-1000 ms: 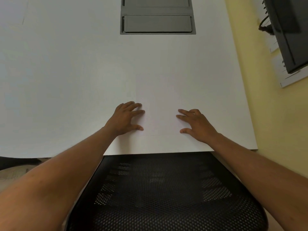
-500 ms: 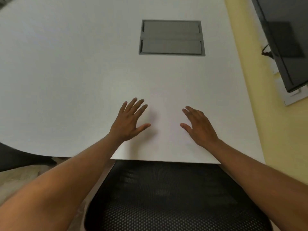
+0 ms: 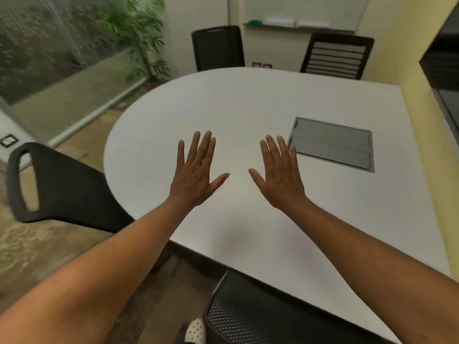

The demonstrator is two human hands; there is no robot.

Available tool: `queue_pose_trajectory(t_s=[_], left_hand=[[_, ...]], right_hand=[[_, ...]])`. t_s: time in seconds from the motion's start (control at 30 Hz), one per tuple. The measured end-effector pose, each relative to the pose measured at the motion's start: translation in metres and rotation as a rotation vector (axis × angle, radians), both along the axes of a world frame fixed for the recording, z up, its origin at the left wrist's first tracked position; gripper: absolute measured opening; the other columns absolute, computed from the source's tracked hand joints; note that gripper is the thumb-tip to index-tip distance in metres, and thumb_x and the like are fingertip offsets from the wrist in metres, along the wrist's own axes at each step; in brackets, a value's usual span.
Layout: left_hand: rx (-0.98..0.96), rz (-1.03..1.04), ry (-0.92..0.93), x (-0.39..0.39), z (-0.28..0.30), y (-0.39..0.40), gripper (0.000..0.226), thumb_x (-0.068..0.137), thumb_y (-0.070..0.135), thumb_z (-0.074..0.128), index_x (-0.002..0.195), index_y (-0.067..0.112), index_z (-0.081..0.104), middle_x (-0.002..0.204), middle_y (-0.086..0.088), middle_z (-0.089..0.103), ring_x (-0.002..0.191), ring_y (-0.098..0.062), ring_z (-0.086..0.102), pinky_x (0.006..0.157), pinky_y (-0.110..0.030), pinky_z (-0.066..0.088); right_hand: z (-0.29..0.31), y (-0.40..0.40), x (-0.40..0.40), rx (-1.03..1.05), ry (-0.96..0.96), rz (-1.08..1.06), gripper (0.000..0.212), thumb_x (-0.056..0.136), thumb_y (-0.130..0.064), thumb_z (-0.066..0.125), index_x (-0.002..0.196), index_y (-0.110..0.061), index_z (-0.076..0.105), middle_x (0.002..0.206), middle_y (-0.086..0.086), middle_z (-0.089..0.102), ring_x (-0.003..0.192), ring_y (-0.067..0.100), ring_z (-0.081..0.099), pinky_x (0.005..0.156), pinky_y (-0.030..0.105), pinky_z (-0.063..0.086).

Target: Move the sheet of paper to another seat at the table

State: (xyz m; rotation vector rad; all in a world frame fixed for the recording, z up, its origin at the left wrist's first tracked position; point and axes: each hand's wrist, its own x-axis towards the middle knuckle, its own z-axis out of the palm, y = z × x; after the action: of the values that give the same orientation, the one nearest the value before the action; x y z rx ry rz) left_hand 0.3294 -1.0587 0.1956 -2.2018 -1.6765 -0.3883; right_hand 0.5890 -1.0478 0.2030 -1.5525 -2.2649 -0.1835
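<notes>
Both my hands hover palm-down over the white table (image 3: 248,108), empty and with fingers spread. My left hand (image 3: 196,175) and my right hand (image 3: 280,177) are side by side, a small gap between the thumbs. I cannot make out the white sheet of paper against the white tabletop in this blurred view. Neither hand holds anything.
A black mesh chair (image 3: 260,316) stands at the near edge, another black chair (image 3: 62,184) at the left. Two more chairs (image 3: 218,48) (image 3: 335,55) stand at the far side. A grey cable hatch (image 3: 332,142) is set into the table, right of my hands. A dark screen (image 3: 444,70) hangs on the yellow wall.
My hands have lifted off the table near its front edge and spread flat in the air. The view has swung up from straight down to look across the table.
</notes>
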Motion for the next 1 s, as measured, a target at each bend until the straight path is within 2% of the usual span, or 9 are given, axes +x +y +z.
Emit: queue_pose_trajectory(t_s=[0.17,0.23,0.27,0.43,0.47,0.53,0.67,0.83,1.0], left_hand=[[0.085,0.117,0.004,-0.082,0.027,-0.011,0.097,0.105,0.073,0.029,0.170,0.008,-0.002,0.180,-0.009,-0.007,0.166,-0.034,-0.008,0.131,-0.066,0.002],[0.100,0.184,-0.003,-0.144,0.035,-0.020,0.097,0.105,0.074,0.029,0.170,0.009,-0.003,0.180,-0.009,-0.008,0.166,-0.033,-0.009,0.131,-0.066,0.002],[0.120,0.186,-0.014,-0.144,0.038,-0.017,0.097,0.105,0.074,0.028,0.170,0.010,-0.004,0.180,-0.009,-0.008,0.166,-0.033,-0.009,0.131,-0.066,0.001],[0.145,0.259,-0.004,-0.278,0.061,-0.021,0.099,0.104,0.075,0.030,0.170,0.008,0.001,0.180,-0.012,-0.004,0.166,-0.035,-0.005,0.131,-0.066,0.002],[0.154,0.262,-0.007,-0.276,0.063,-0.019,0.100,0.103,0.076,0.030,0.170,0.008,0.001,0.180,-0.012,-0.004,0.166,-0.035,-0.005,0.130,-0.067,0.003],[0.174,0.259,0.042,-0.344,0.076,-0.016,0.101,0.103,0.076,0.032,0.170,0.007,0.001,0.180,-0.014,-0.003,0.166,-0.036,-0.004,0.130,-0.067,0.004],[0.219,0.281,0.052,-0.386,0.104,-0.015,0.102,0.103,0.077,0.033,0.170,0.006,0.004,0.180,-0.014,0.001,0.166,-0.035,0.000,0.130,-0.067,0.005],[0.272,0.334,0.101,-0.481,0.131,-0.017,0.103,0.102,0.078,0.030,0.170,0.005,0.007,0.180,-0.014,0.002,0.166,-0.034,0.001,0.131,-0.066,0.004],[0.289,0.338,0.099,-0.530,0.136,0.001,0.105,0.101,0.080,0.030,0.170,0.005,0.007,0.180,-0.015,0.003,0.166,-0.034,0.002,0.130,-0.066,0.005]], right_hand=[[0.024,0.013,-0.072,0.021,-0.049,0.072,0.081,0.106,-0.059,0.035,0.166,-0.009,0.015,0.175,0.011,0.011,0.163,0.033,0.003,0.129,0.060,0.009],[0.036,0.019,-0.132,0.053,-0.053,0.137,0.082,0.106,-0.060,0.035,0.166,-0.009,0.015,0.175,0.011,0.011,0.162,0.034,0.003,0.129,0.060,0.008],[0.040,0.022,-0.131,0.060,-0.061,0.124,0.082,0.105,-0.060,0.035,0.166,-0.009,0.015,0.175,0.011,0.011,0.162,0.034,0.003,0.129,0.060,0.008],[0.064,0.034,-0.273,0.108,-0.061,0.178,0.082,0.105,-0.063,0.035,0.166,-0.012,0.015,0.176,0.011,0.009,0.162,0.034,0.003,0.130,0.059,0.005],[0.066,0.034,-0.273,0.113,-0.062,0.181,0.082,0.105,-0.063,0.034,0.166,-0.013,0.015,0.176,0.010,0.009,0.162,0.034,0.003,0.130,0.059,0.005],[0.075,0.036,-0.342,0.150,-0.053,0.194,0.082,0.105,-0.065,0.032,0.166,-0.013,0.016,0.176,0.010,0.010,0.162,0.034,0.004,0.130,0.059,0.005],[0.091,0.040,-0.390,0.147,-0.035,0.182,0.082,0.104,-0.066,0.029,0.165,-0.012,0.019,0.175,0.011,0.013,0.162,0.034,0.006,0.130,0.059,0.006],[0.120,0.048,-0.479,0.203,-0.026,0.234,0.083,0.104,-0.067,0.025,0.165,-0.011,0.022,0.174,0.012,0.017,0.162,0.035,0.009,0.130,0.059,0.007],[0.132,0.073,-0.526,0.237,-0.041,0.254,0.084,0.103,-0.068,0.021,0.165,-0.010,0.021,0.173,0.012,0.019,0.161,0.034,0.009,0.130,0.058,0.008]])
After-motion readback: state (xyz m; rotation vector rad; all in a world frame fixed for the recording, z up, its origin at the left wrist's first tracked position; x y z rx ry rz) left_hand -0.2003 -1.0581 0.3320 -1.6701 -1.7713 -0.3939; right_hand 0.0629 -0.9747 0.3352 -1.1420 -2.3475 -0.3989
